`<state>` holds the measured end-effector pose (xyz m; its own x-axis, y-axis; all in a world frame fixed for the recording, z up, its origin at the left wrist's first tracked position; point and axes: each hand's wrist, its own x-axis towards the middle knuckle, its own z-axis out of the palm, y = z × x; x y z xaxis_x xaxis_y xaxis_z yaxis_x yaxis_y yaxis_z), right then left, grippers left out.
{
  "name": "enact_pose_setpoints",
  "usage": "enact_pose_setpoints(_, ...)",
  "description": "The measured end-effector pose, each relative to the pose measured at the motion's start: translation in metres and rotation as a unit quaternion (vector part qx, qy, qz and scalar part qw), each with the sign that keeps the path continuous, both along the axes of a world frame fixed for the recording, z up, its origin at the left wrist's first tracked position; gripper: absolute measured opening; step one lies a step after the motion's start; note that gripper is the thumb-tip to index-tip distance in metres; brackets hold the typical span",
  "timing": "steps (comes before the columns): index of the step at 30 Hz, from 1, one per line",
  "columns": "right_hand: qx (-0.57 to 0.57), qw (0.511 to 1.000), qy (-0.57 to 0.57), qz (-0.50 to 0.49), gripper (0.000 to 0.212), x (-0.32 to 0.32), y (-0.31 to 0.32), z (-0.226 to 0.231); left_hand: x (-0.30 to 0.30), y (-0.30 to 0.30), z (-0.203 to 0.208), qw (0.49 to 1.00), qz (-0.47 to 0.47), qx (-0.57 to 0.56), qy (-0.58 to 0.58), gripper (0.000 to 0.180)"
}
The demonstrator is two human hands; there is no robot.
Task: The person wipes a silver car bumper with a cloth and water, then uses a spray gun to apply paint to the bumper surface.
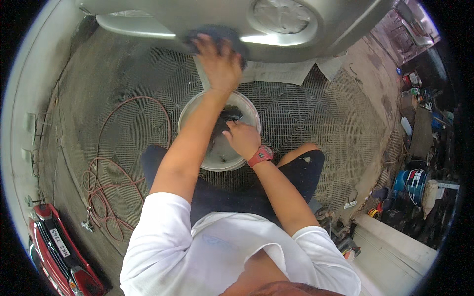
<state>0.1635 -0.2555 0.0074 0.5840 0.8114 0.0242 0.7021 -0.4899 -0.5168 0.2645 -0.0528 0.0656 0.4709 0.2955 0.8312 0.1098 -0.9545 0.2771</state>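
Observation:
My left hand (218,66) is stretched forward over a dark cloth (215,35), its fingers bent on it and a little smeared by motion. The cloth lies against the lower edge of a silver car bumper (207,12). Below, a round pale bucket (183,123) stands between my knees with dark, murky contents. My right hand (244,138), a red watch on its wrist, reaches over the bucket's right side. Its fingers are curled at a black piece (231,113) inside; whether they grip it is hard to see.
Paper sheets (281,72) hang under the bumper. A reddish hose (101,197) lies coiled on the ridged floor mat (291,106) to my left. Near the lower left is a red car part (61,251) with a plate. Tools and a blue container (411,187) crowd the right side.

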Motion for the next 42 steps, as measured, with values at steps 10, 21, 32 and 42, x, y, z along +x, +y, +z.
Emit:
enact_pose_setpoints(10, 0.246, 0.934, 0.259, -0.028, 0.068, -0.008, -0.012, -0.089, 0.080, -0.167, 0.095, 0.973, -0.108, 0.185, -0.080, 0.084)
enact_pose_setpoints(21, 0.050, 0.999, -0.005, 0.004, 0.040, -0.006, 0.002, 0.000, -0.037, 0.049, 0.070, 0.920, -0.101, 0.358, 0.124, 0.069)
enact_pose_setpoints(32, 0.013, 1.000, 0.011, 0.018, 0.040, -0.008, 0.006, 0.014, -0.005, 0.041, 0.112, 0.964, 0.034, 0.257, -0.061, 0.058)
enact_pose_setpoints(42, 0.033, 0.999, 0.033, 0.012, 0.037, -0.010, 0.008, 0.014, -0.045, 0.152, 0.177, 0.954, -0.070, 0.265, -0.124, 0.050)
